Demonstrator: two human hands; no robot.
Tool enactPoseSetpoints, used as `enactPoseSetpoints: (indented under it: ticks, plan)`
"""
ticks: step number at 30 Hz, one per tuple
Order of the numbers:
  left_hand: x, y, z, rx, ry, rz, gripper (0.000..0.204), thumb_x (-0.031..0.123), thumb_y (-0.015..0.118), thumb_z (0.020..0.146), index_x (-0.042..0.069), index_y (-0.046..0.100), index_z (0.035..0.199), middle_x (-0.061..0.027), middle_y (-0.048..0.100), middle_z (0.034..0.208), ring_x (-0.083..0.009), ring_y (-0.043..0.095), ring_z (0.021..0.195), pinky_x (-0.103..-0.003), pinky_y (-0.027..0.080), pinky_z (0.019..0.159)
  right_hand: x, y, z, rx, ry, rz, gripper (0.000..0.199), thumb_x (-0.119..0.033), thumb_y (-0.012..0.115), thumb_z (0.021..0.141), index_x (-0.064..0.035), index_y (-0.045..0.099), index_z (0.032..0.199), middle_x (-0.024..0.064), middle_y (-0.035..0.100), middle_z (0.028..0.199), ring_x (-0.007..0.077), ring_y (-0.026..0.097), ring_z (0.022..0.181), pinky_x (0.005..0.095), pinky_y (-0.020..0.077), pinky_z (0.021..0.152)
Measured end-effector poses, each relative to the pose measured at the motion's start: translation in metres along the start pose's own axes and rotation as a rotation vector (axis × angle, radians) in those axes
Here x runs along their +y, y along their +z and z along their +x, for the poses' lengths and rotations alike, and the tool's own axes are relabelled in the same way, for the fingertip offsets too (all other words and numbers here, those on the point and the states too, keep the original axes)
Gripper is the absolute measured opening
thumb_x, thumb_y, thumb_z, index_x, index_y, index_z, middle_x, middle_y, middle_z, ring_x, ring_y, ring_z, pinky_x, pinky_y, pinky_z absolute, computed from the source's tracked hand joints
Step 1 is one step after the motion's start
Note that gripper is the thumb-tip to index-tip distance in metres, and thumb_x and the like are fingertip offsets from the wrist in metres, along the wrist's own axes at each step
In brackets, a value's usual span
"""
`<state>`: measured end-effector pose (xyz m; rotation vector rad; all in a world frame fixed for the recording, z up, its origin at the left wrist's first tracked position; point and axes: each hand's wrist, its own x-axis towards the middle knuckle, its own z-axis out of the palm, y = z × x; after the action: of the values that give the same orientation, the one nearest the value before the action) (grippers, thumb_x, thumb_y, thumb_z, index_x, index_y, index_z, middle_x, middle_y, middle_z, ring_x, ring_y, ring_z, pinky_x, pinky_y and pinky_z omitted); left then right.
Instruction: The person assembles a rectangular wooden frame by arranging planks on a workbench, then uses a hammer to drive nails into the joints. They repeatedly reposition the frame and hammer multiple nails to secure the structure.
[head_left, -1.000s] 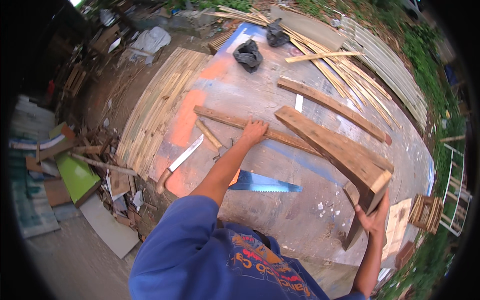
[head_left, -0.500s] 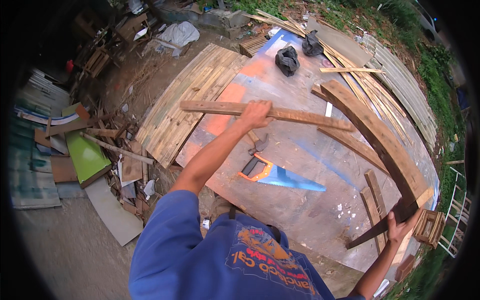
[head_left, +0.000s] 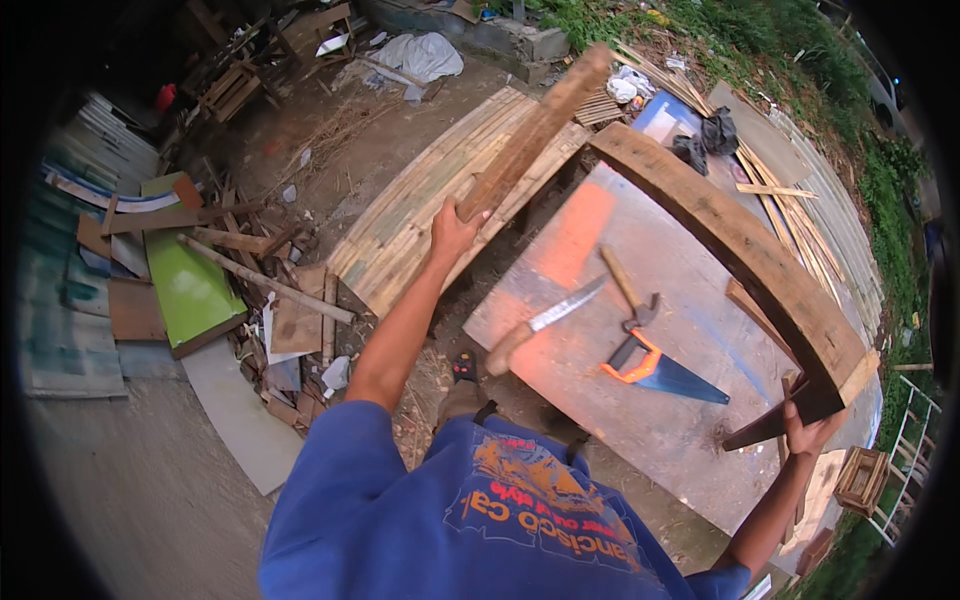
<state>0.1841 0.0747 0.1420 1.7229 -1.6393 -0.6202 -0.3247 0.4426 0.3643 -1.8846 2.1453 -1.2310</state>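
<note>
My left hand (head_left: 456, 232) is closed round the near end of a brown wooden beam (head_left: 540, 130), which slants up and away over the slatted wooden panel. At the far right my right hand (head_left: 812, 432) grips the end of a long, thick wooden frame piece (head_left: 735, 230) that has a short dark leg (head_left: 775, 425). I cannot tell if the beam and frame piece are joined. Below them, on the paint-stained board (head_left: 640, 470), lie a long knife (head_left: 540, 325) with a wooden handle, a claw hammer (head_left: 628, 290) and an orange-handled handsaw (head_left: 670, 375).
The slatted panel (head_left: 400, 230) adjoins the board on the left. Black plastic bags (head_left: 718, 132) and thin wooden strips (head_left: 790, 215) lie at the far right. Scrap wood and a green panel (head_left: 195, 290) cover the ground at left. A wooden crate (head_left: 862, 478) stands right of my right hand.
The left-hand beam has swung from lying across the board to pointing away at the far left. The frame piece's far end has shifted left. The knife has come into view.
</note>
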Motion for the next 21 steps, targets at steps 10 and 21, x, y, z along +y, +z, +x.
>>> enactPoseSetpoints:
  ticks: [10, 21]
  plan:
    - [-0.179, -0.044, 0.059, -0.069, -0.297, -0.552, 0.066, 0.016, 0.086, 0.076, -0.001, 0.045, 0.125, -0.0184, 0.065, 0.111, -0.0279, 0.066, 0.099, -0.038, 0.053, 0.087, -0.127, 0.16, 0.077, -0.242, -0.057, 0.107, 0.106, -0.038, 0.082, 0.07, 0.0085, 0.027, 0.148, 0.018, 0.053, 0.125, 0.0275, 0.055, 0.113, 0.0402, 0.0457, 0.095]
    - [-0.244, 0.009, 0.046, 0.099, -0.752, -0.979, 0.071, 0.006, 0.078, 0.084, 0.005, 0.031, 0.137, -0.0192, 0.053, 0.131, -0.0315, 0.06, 0.117, -0.046, 0.053, 0.097, -0.181, 0.277, 0.158, -0.443, -0.056, 0.151, 0.081, -0.023, 0.077, 0.07, 0.0039, 0.037, 0.136, 0.0162, 0.06, 0.108, 0.0271, 0.062, 0.095, 0.0417, 0.0499, 0.086]
